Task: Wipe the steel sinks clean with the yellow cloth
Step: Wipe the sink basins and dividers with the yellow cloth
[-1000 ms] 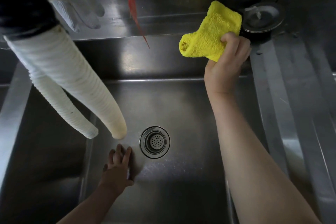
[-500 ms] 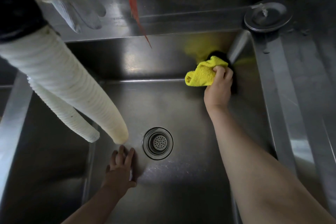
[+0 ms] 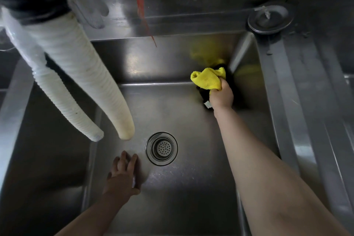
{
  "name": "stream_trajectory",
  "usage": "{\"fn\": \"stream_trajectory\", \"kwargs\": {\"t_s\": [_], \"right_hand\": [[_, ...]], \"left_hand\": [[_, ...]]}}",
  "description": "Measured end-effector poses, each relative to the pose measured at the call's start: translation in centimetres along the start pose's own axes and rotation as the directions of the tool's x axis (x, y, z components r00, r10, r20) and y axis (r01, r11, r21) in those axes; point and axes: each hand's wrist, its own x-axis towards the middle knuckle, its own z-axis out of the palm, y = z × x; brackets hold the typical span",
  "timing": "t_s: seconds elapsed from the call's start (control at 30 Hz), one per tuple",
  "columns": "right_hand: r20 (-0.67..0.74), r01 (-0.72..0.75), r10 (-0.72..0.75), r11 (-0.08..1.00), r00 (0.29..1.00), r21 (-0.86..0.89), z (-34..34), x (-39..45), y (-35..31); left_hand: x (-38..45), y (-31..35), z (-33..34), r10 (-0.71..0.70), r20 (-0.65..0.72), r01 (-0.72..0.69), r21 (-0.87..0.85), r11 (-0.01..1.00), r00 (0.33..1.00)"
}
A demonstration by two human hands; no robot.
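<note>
The yellow cloth sits bunched in your right hand, fingers curled round its near end. The loose bulk sticks out ahead of your knuckles and a little to their left. It is pressed low into the far right corner of the steel sink, where back wall, right wall and floor meet. A yellow reflection shows on the back wall just above the cloth.

Relation that matters: cloth leads, hand trails, forearm runs back toward you along the right wall. The unwiped floor therefore lies behind and to the left of the right hand. Judgement: the next stroke is a pull toward you or a sweep leftward along the back seam, not a further push.

The drain strainer lies well back from the right hand and to its left, mid-floor. Your left hand rests flat on the floor just left of the strainer, fingers extended and close together, holding nothing. It is well apart from the cloth, so only the right hand serves this corner.

Two white ribbed hoses hang over the left side, ends just ahead of the left hand. A round metal lid sits on the counter beyond the right hand.
</note>
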Motion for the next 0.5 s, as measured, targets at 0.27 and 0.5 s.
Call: {"fn": "stream_trajectory", "kwargs": {"t_s": [0.27,0.5], "right_hand": [[0.158,-0.287,0.252,0.919,0.955,0.271,0.0,-4.3,-1.2],[0.285,-0.411,0.340,0.879,0.896,0.242,-1.3,-9.3,-2.7]], "left_hand": [[-0.4,0.7,-1.4,-0.007,0.061,0.003,0.054,0.999,0.998],[-1.4,1.9,-3.9,-0.016,0.059,0.020,-0.067,0.998,0.998]]}}
